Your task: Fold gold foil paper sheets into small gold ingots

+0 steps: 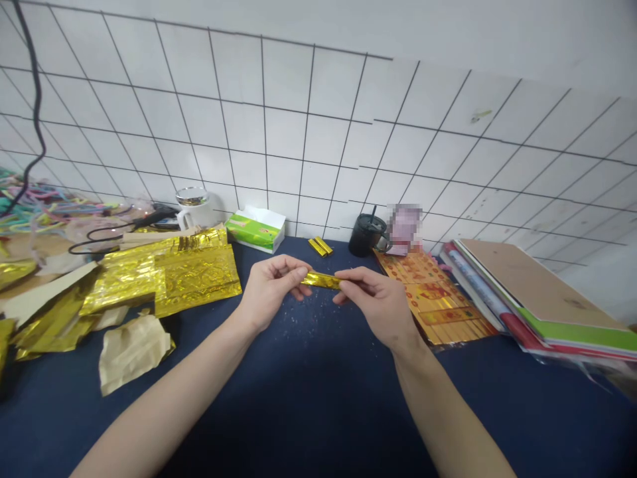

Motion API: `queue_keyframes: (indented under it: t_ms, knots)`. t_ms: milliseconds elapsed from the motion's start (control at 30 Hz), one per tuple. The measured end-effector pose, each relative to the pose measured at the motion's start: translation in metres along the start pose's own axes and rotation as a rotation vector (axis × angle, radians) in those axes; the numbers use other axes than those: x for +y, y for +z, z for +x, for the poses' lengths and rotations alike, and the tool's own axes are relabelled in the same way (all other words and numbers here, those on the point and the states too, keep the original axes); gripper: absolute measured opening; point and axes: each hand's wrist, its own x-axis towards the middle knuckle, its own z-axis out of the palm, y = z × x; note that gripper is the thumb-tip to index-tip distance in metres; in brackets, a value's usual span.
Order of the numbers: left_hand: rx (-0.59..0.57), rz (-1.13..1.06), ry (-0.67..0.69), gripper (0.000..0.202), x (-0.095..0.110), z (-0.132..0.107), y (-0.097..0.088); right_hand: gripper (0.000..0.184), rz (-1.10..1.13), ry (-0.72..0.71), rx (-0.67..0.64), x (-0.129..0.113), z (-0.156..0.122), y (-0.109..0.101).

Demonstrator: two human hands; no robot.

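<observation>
A narrow folded strip of gold foil paper point(322, 280) is stretched level between my two hands, above the dark blue tabletop. My left hand point(271, 287) pinches its left end between thumb and fingers. At the right end, my right hand point(378, 299) pinches it the same way. Just beyond the strip, small folded gold pieces point(320, 247) lie side by side on the table. To the left of my left hand, embossed gold foil sheets point(196, 275) lie in a loose, overlapping pile.
Behind the hands stand a green tissue pack point(255, 230), a white mug point(194, 209) and a black lidded cup point(367, 232). Orange printed paper point(428, 292) and stacked books point(537, 292) lie to the right. A torn paper piece point(133, 352) sits left, on the blue tabletop point(298, 411).
</observation>
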Motion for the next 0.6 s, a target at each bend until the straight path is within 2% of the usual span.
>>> queue_keyframes:
  t_ms: [200, 367, 467, 600]
  knots:
    - [0.075, 0.115, -0.074, 0.03, -0.039, 0.023, -0.012, 0.021, -0.128, 0.113, 0.023, 0.039, 0.019, 0.001]
    - [0.167, 0.33, -0.053, 0.026, -0.084, 0.03, -0.017, 0.028, -0.219, 0.123, 0.147, 0.077, 0.034, -0.01]
    - [0.115, 0.51, -0.009, 0.019, -0.104, 0.021, -0.008, 0.026, -0.315, 0.116, 0.216, 0.101, 0.045, -0.01]
    - [-0.025, 0.685, 0.042, 0.018, -0.113, 0.007, 0.004, 0.019, -0.442, 0.087, 0.228, 0.126, 0.064, 0.006]
